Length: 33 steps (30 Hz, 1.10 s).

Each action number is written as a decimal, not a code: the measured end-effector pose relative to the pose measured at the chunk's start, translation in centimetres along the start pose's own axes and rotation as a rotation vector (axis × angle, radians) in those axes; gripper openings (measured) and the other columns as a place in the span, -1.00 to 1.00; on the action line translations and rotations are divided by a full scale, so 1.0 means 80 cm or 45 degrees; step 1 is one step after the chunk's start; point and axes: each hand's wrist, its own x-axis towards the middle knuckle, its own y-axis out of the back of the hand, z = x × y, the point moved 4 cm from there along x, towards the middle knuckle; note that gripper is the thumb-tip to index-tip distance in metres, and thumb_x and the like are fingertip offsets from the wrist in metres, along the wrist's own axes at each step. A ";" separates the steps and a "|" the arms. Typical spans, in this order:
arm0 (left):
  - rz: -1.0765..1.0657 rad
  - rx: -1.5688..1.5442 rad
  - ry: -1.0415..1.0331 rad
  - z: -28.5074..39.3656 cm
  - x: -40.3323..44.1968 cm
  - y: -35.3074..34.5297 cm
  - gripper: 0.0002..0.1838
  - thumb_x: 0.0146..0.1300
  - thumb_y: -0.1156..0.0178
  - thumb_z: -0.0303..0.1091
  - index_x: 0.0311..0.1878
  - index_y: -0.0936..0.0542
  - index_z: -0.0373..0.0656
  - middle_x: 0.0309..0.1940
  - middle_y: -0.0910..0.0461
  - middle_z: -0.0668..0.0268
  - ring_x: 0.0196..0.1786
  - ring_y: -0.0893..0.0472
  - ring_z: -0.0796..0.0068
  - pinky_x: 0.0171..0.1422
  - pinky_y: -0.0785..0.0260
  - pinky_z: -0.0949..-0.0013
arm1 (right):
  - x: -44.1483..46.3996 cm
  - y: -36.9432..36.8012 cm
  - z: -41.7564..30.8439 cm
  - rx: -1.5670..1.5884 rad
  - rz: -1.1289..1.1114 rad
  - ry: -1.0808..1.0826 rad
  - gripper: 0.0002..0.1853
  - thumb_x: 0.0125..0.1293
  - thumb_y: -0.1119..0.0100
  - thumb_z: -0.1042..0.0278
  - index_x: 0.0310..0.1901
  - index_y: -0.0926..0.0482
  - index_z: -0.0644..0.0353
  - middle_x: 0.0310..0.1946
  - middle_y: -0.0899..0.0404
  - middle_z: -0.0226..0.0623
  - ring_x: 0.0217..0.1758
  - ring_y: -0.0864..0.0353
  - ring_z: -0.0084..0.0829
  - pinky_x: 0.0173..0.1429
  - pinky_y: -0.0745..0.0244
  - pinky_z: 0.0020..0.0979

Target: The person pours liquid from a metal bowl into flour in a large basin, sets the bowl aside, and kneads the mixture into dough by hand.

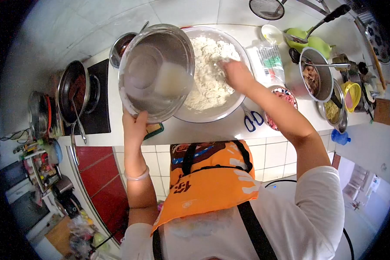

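Note:
My left hand [135, 125] grips the rim of a steel bowl [128, 93] at its lower left. The bowl is tilted over the left side of a wide white basin [245, 56], with a little cloudy liquid [173, 79] inside. White, lumpy flour [210, 82] fills much of the basin. Over the flour's right part is my right hand [239, 77], its fingers curled and slightly blurred. Whatever lies at those fingertips is too smeared to make out.
Blue-handled scissors [252, 120] lie right of the basin, near a patterned bowl of chopped pink pieces [286, 94]. Behind them stands a pot of meat [311, 80] with a ladle. On the left, a frying pan [73, 92] sits by the black cooktop [100, 97].

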 end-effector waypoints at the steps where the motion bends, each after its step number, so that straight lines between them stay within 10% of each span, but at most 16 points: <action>1: -0.024 -0.011 -0.075 -0.006 0.005 0.003 -0.53 0.08 0.04 -0.58 0.12 -0.24 -0.41 -0.05 -0.43 0.07 -0.08 -0.50 0.33 -0.11 -0.42 0.39 | -0.011 0.004 -0.007 0.144 0.019 -0.040 -0.63 -0.08 -0.08 0.57 -0.12 -0.51 0.23 -0.40 -0.54 0.04 -0.24 -0.54 -0.07 -0.11 -0.44 -0.22; 7: 0.012 -0.464 0.334 0.016 0.008 0.006 -0.60 0.07 0.06 -0.60 0.03 -0.26 -0.48 -0.13 -0.44 -0.02 -0.20 -0.58 0.19 -0.25 -0.57 0.25 | -0.033 -0.072 -0.014 0.023 -0.517 -0.067 -0.76 -0.08 -0.06 0.54 -0.29 -0.53 0.38 -0.38 -0.56 0.03 -0.23 -0.58 -0.13 -0.15 -0.50 -0.24; 20: 0.215 -0.639 0.303 0.022 0.000 0.054 -0.57 0.08 0.09 -0.59 0.06 -0.21 -0.53 -0.12 -0.44 -0.06 -0.20 -0.59 0.15 -0.27 -0.61 0.23 | 0.025 -0.168 -0.055 0.593 -0.054 -0.354 -0.60 -0.15 -0.18 0.42 -0.22 -0.43 0.44 -0.28 -0.51 0.11 -0.17 -0.51 0.03 -0.03 -0.41 -0.16; 26: 0.234 -0.634 0.342 0.016 0.001 0.061 -0.57 0.09 0.10 -0.59 0.07 -0.19 -0.55 -0.12 -0.44 -0.07 -0.23 -0.59 0.17 -0.30 -0.62 0.28 | 0.062 -0.143 -0.117 0.119 0.305 0.235 -0.64 -0.11 -0.17 0.42 -0.18 -0.49 0.28 -0.34 -0.50 0.05 -0.18 -0.49 -0.07 -0.06 -0.38 -0.16; 33: 0.199 -0.639 0.305 0.008 0.006 0.065 -0.57 0.09 0.10 -0.59 0.05 -0.19 -0.58 -0.13 -0.44 -0.09 -0.25 -0.60 0.16 -0.32 -0.62 0.30 | 0.094 -0.177 -0.123 -0.015 -0.205 0.146 -0.56 -0.07 -0.16 0.19 -0.09 -0.54 0.14 -0.30 -0.53 -0.10 -0.14 -0.49 -0.17 -0.05 -0.34 -0.20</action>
